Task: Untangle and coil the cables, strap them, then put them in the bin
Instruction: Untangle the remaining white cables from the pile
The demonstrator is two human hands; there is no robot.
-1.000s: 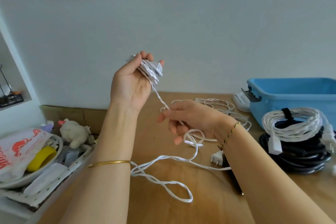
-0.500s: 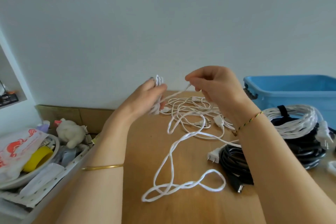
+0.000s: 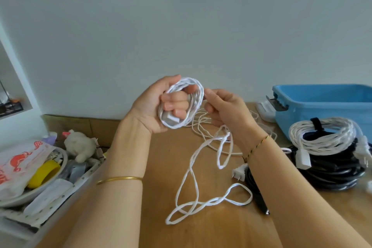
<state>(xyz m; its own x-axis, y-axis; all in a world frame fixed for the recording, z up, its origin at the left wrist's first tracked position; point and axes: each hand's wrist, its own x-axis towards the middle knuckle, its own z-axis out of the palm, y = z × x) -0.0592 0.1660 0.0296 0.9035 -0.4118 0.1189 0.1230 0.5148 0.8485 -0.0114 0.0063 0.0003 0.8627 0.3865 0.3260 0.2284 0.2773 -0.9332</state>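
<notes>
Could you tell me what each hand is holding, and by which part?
The left hand grips the white cable by its coil, fingers through the loops; the right hand pinches its loose run beside the coil.

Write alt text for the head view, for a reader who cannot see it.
The left hand grips a coil of white cable above a wooden table, while the right hand pinches its loose length, trailing onto the tabletop. At right, a strapped white coil rests on a black coil beside a blue bin.

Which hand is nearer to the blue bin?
Right. The right hand is left of the blue bin, apart from it; the left hand, gripping the coiled white cable, is farther left.
</notes>
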